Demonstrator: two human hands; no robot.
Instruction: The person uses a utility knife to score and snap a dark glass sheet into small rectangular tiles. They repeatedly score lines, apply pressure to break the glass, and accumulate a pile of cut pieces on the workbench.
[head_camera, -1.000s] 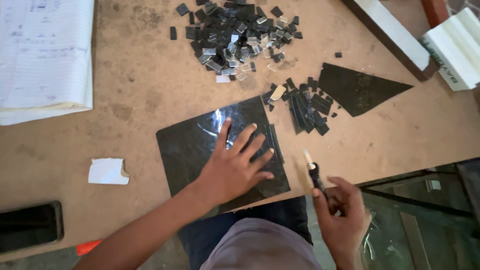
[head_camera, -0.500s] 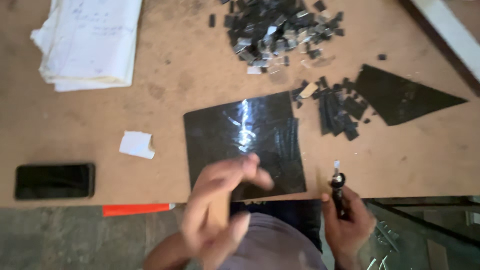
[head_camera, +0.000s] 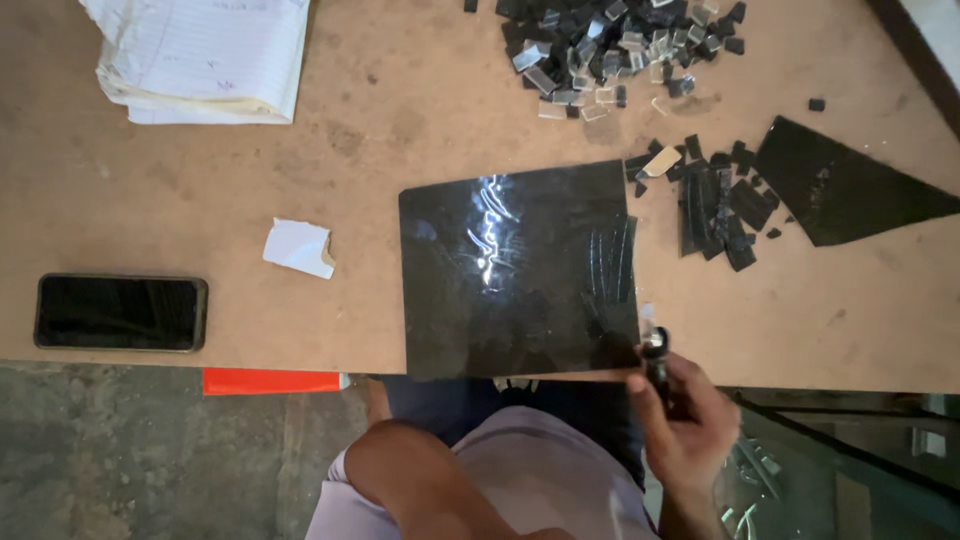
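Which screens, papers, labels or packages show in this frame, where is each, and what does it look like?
Phone: flat near the table's front left edge, black rectangle, screen dark.
Stack of paper: far left of the table, white lined sheets.
Paper scrap: between the phone and the dark glossy sheet, small, white, torn.

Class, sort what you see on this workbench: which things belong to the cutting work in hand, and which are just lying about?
In use: right hand, small cutting tool, dark glossy sheet, cut strips, pile of small pieces, triangular offcut.

Lying about: phone, paper stack, paper scrap.
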